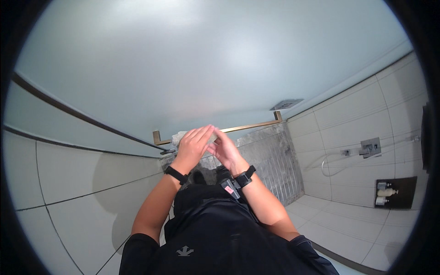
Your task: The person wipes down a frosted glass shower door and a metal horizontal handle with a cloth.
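My left hand (193, 147) lies over a light grey, textured cloth (177, 138), its fingers close together and pointing up to the right. Part of the cloth shows to the left of that hand, and more of it shows between the two hands. My right hand (227, 153) curves in from the other side, and its fingertips meet those of the left. Whether the right fingers grip the cloth is hidden. Behind both hands runs a brass-coloured bar (251, 126) on a frosted glass panel (206, 75). I cannot tell whether the cloth hangs over the bar.
Grey tiled floor (264, 161) with grooves lies below. On the right wall are a shower valve (370, 147), a hose (323, 166) and a dark niche (400, 192) with several bottles (385, 192). A floor drain (287, 103) shows through the glass. White tiled wall (68, 178) stands at left.
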Demonstrator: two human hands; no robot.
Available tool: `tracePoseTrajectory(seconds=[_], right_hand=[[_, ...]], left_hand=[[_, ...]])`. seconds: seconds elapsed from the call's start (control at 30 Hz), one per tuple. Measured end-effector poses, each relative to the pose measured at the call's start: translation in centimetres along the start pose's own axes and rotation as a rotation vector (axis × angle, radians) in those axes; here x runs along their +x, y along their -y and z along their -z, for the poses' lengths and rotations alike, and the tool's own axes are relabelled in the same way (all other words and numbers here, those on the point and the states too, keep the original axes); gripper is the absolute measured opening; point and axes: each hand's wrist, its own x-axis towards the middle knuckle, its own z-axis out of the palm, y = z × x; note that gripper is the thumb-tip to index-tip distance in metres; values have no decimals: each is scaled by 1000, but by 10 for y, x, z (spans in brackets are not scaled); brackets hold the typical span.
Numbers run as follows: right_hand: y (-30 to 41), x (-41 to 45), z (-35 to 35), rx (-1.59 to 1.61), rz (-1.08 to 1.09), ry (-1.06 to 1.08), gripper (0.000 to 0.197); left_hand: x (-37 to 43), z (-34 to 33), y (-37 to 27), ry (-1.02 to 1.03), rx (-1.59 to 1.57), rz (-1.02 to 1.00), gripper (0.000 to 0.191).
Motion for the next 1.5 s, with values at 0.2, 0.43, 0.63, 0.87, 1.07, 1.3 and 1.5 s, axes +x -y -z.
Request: tracePoseTrajectory(seconds=[0.2, 0.43, 0.63, 0.87, 1.07, 1.3, 1.5], right_hand=[[8, 0, 8, -106, 77, -252, 41], [8, -4, 7, -251, 120, -206, 49], [3, 0, 10, -291, 148, -210, 53], [3, 0, 9, -248, 169, -217, 45], [1, -2, 4, -254, 174, -221, 43], [0, 0, 7, -267, 171, -201, 42], [0, 0, 6, -292, 168, -208, 46]], left_hand=[[-6, 13, 1, 31, 13, 51, 47], [-41, 49, 24, -5, 129, 88, 46], [-69, 83, 31, -283, 363, 212, 38], [-86, 82, 31, -476, 29, 701, 26], [-93, 77, 71, -313, -401, 1089, 32], [-60, 82, 59, -371, -1026, 1386, 43], [-67, 61, 64, -493, -1127, 1289, 39]])
